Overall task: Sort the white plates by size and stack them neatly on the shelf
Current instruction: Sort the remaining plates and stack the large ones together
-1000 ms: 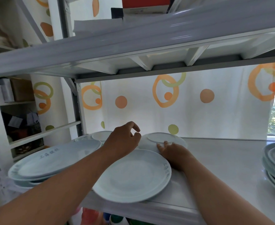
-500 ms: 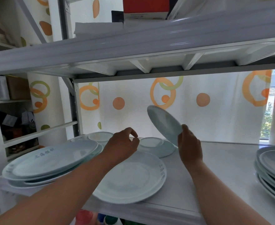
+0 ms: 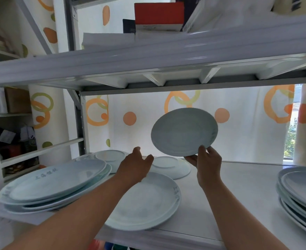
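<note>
My right hand [image 3: 207, 165] grips the lower rim of a small white plate [image 3: 183, 131], held up tilted above the white shelf [image 3: 229, 195], its face toward me. My left hand [image 3: 136, 165] hovers open over the far rim of a medium plate [image 3: 145, 202] lying flat at the shelf's front. Behind it an upside-down small plate [image 3: 173, 167] rests on the shelf. A stack of large plates with blue lettering [image 3: 54, 184] sits at the left, more small plates [image 3: 110, 156] behind it. Another plate stack [image 3: 300, 193] stands at the right edge.
The upper shelf [image 3: 148, 58] hangs low overhead, carrying a red box [image 3: 158, 14] and papers. A patterned curtain [image 3: 148, 123] backs the shelf. A grey upright post [image 3: 80, 123] stands at the left, with cluttered side shelves [image 3: 13, 134] beyond it.
My right hand lifted the small plate off the upside-down plate and raised it, turning its face toward me. My left hand opened and stayed above the medium plate.
</note>
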### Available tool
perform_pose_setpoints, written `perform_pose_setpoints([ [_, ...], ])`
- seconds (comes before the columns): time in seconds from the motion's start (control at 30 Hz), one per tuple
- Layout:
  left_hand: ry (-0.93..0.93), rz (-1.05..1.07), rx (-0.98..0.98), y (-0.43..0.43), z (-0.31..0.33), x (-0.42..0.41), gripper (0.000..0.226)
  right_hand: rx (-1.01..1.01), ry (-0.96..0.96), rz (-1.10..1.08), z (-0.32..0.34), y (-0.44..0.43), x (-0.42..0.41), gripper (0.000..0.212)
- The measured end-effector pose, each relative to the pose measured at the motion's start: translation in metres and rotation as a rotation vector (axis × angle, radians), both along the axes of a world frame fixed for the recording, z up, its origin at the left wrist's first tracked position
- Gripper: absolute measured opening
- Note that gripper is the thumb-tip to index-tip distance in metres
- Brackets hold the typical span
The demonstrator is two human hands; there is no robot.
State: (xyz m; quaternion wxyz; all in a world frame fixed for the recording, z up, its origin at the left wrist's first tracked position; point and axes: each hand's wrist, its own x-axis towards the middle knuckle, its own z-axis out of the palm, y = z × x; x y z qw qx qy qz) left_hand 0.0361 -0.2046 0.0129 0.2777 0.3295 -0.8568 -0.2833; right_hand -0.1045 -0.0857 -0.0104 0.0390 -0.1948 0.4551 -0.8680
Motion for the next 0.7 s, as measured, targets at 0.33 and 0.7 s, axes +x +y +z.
perform_pose_setpoints([
  [0.33, 0.385, -0.160, 0.497, -0.001, 0.015, 0.014, 0.042, -0.109, -0.071, 0.371, 0.013, -0.002, 0.045, 0.024],
  [0.7, 0.688, -0.067, 0.511, -0.007, 0.014, 0.075, 0.033, -0.051, -0.089, 0.521, 0.011, -0.013, 0.113, 0.033],
])
